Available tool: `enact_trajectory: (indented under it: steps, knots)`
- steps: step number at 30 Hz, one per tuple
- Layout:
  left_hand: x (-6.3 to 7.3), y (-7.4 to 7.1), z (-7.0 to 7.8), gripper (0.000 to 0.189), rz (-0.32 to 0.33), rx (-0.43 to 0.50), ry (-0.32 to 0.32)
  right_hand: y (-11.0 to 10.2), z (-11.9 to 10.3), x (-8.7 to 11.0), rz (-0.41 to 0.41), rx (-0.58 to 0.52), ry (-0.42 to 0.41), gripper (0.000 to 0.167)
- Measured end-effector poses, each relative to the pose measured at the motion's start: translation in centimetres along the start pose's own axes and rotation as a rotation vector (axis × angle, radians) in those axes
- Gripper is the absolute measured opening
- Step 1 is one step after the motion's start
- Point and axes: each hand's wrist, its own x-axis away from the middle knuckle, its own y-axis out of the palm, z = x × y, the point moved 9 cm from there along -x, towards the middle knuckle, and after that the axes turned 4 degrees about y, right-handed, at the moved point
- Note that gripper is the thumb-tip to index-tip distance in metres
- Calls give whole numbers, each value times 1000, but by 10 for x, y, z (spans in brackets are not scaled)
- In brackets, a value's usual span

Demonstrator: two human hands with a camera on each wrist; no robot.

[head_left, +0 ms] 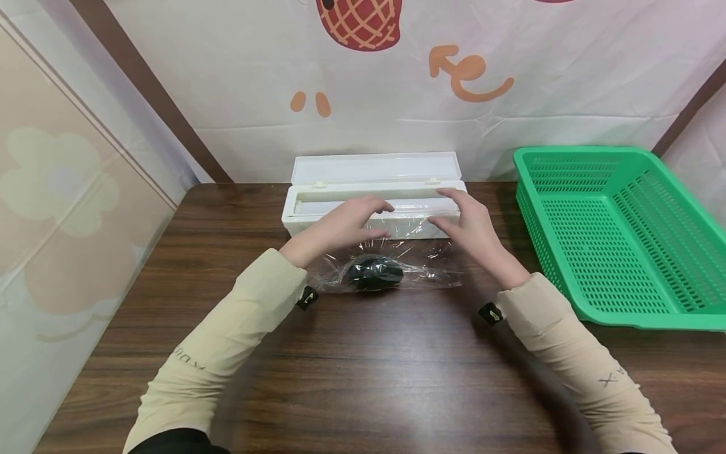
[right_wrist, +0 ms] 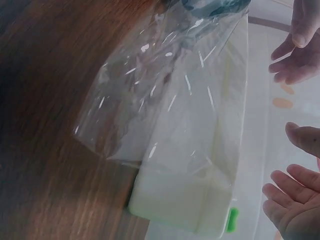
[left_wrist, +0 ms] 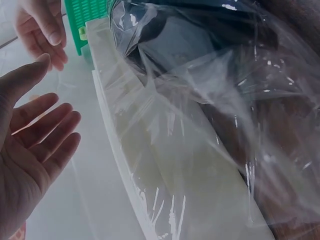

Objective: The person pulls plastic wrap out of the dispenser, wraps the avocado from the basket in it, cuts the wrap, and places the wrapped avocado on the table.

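On the table lies a dark green, rounded, oblong item (head_left: 375, 273) inside clear plastic wrap (head_left: 437, 275). The film runs back from it to a white cling film dispenser (head_left: 363, 226), whose lid (head_left: 377, 168) is tipped up at the back and whose roll (head_left: 416, 205) shows inside. My left hand (head_left: 351, 222) hovers over the box, fingers apart and thumb toward the front. Facing it, my right hand (head_left: 467, 221) hangs above the box's right part, fingers spread as well. Neither hand holds anything; both wrist views show bare palms.
A green plastic basket (head_left: 629, 315) stands on the right of the brown wooden table (head_left: 363, 378). Behind the dispenser, a white printed cloth (head_left: 249, 139) hangs along the table's back edge, with another patterned panel (head_left: 74, 252) on the left.
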Motion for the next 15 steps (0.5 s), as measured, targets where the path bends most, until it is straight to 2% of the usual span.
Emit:
enact_trajectory:
  steps: [15]
  knots:
    - [-18, -1, 3, 47, -13, 10, -18, 0, 31, -3, 18, 17, 107, 61]
